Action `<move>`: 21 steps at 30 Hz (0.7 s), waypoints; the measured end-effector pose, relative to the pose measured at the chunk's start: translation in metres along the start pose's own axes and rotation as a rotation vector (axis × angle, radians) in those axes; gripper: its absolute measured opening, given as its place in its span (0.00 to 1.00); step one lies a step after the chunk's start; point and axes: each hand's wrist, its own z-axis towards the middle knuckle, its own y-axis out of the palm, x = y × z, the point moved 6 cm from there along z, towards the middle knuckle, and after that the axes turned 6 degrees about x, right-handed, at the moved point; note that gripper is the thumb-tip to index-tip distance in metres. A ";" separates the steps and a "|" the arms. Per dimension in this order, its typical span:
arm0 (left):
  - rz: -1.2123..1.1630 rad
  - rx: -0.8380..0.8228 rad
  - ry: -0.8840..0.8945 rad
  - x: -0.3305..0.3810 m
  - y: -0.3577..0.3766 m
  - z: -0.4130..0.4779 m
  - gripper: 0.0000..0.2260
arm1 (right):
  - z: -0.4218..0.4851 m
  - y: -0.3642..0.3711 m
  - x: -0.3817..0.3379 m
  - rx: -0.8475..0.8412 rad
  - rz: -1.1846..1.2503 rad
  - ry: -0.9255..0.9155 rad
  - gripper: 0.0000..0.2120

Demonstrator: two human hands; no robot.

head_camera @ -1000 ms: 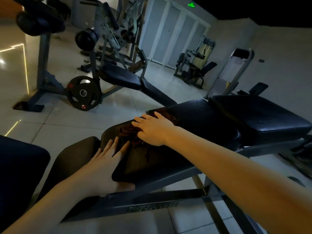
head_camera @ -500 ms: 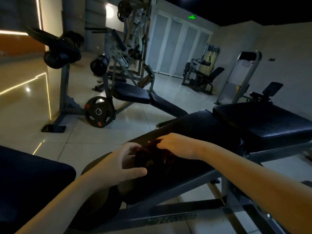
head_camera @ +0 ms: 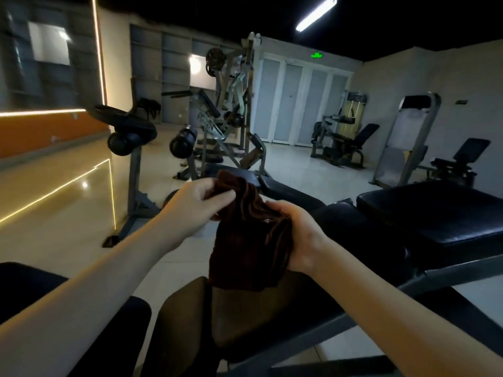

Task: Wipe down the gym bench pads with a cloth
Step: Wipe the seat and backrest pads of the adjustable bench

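Cloth [head_camera: 250, 240] up in the air: one cloth, dark reddish-brown, bunched and hanging between two hands. Left hand [head_camera: 194, 205] has the top corner, thumb and fingers pinched together on the fold, with the forearm reaching in from the lower left. Right hand [head_camera: 296, 235] takes the other side, lower down, its fingers curled round the gathered edge, palm turned in toward the fabric, forearm coming in from the lower right. Both hands are clamped on the cloth, and neither one touches a pad.

Pads now, and I count two on the near frame. The long pad [head_camera: 348, 229] slopes from bottom centre up toward the right. The seat pad [head_camera: 435, 213] sits just beyond its far end, with a narrow gap between them. Both are black and glossy, carried on a grey metal frame [head_camera: 446, 269]. A third dark pad [head_camera: 24, 278] sits in the lower-left corner, partly hidden behind the left forearm.

The cloth's bottom edge hangs over the near end of the long pad; whether it touches the surface, I cannot tell. Behind the cloth is one more black pad [head_camera: 288, 190], belonging to another machine. Further back stand several machines, too dim to count. One green sign [head_camera: 315, 54] glows above the pale doors.
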 end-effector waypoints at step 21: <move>-0.055 -0.518 -0.018 0.061 0.163 0.009 0.06 | -0.102 -0.122 0.025 0.486 0.431 -0.425 0.14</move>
